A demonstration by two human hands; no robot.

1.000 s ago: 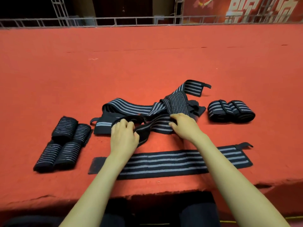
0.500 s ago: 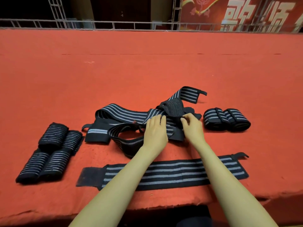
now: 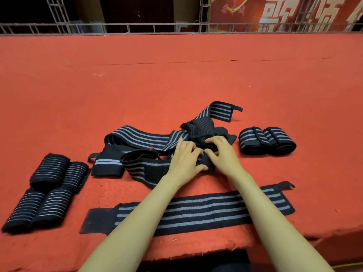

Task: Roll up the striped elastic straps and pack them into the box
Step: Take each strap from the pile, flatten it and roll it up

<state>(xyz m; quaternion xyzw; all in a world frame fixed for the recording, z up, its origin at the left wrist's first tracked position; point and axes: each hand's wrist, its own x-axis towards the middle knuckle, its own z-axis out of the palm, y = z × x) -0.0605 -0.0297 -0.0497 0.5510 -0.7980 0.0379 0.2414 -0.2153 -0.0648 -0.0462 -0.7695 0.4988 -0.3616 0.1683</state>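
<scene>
A red felt worktop (image 3: 176,85) runs to a metal rail (image 3: 137,28) and a red banner (image 3: 251,18) with big white writing, cut off. The left hand (image 3: 184,160) and right hand (image 3: 222,154) pinch the tangled striped straps (image 3: 137,134) mid-worktop.

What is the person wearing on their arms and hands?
Nothing that shows. The left arm and the right arm are bare right down to the bottom of the picture, with no sleeves in view. The left hand and the right hand have no gloves, and no watch, bracelet or ring can be seen.
</scene>
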